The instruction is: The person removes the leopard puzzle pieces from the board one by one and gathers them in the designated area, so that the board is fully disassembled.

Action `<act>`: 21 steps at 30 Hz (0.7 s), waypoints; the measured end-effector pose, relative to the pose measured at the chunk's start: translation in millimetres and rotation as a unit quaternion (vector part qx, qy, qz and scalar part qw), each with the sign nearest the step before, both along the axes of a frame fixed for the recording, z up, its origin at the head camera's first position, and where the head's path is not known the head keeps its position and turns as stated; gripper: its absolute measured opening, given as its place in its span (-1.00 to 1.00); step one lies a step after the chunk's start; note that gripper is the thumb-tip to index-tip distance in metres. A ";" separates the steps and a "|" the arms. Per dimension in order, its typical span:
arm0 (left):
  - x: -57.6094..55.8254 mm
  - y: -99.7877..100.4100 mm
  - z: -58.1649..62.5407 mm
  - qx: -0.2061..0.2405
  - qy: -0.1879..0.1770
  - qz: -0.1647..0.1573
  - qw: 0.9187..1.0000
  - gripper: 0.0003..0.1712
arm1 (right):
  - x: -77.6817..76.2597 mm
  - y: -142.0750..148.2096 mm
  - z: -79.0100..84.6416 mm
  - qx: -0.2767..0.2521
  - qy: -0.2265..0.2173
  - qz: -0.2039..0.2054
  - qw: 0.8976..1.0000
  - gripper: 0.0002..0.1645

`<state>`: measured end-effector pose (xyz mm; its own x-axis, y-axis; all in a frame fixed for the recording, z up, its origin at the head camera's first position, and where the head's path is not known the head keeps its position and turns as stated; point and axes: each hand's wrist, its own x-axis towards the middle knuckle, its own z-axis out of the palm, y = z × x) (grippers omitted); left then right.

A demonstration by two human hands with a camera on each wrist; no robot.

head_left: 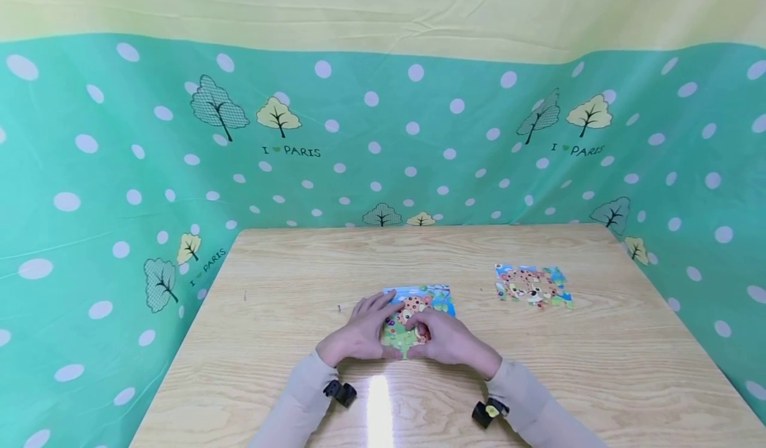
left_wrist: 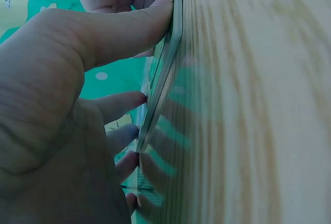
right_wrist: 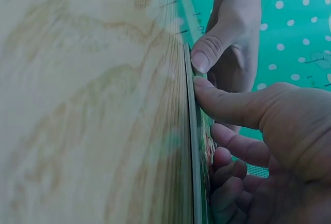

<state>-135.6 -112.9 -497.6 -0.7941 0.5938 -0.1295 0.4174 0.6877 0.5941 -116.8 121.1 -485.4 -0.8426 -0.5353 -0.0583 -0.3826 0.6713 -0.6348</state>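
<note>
A jigsaw puzzle [head_left: 396, 339] with a spotted cartoon animal on green and blue lies flat near the front of the table. My left hand [head_left: 362, 332] rests at its left side, fingers spread along that edge and thumb on the front edge. My right hand [head_left: 449, 338] lies over its right part, covering some of the picture. In the right wrist view the right thumb [right_wrist: 227, 100] presses at the puzzle's edge beside the left thumb [right_wrist: 209, 53], and the other right fingers bend loosely over the picture. The left wrist view shows the board's thin edge [left_wrist: 163, 74].
Farther back on the right lies a second spotted-animal picture [head_left: 529, 285] of joined pieces with an uneven outline. The wooden table [head_left: 287, 268] meets a green dotted cloth [head_left: 371, 169] at its back and sides. Light glares on the tabletop in front of the hands.
</note>
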 end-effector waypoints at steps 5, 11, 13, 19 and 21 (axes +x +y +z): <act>-0.3 -0.3 -1.7 -0.001 0.001 0.002 1.000 0.17 | 0.2 -2.3 -0.2 0.006 -0.005 -0.012 1.000 -0.54; -0.6 0.2 -2.0 0.000 -0.003 0.003 1.000 0.17 | -0.2 -2.5 -2.9 0.003 -0.010 -0.021 1.000 -0.53; -0.3 0.3 -1.6 0.003 -0.005 0.004 1.000 0.16 | -0.5 -2.2 -3.8 -0.001 -0.010 -0.024 1.000 -0.54; 0.4 0.3 -0.9 0.006 -0.009 0.007 1.000 0.16 | 0.8 -1.5 -3.7 -0.003 -0.009 -0.028 1.000 -0.68; 0.4 0.2 -0.5 0.005 -0.008 0.009 1.000 0.17 | 1.1 -1.7 -3.3 -0.004 -0.012 -0.029 0.999 -0.65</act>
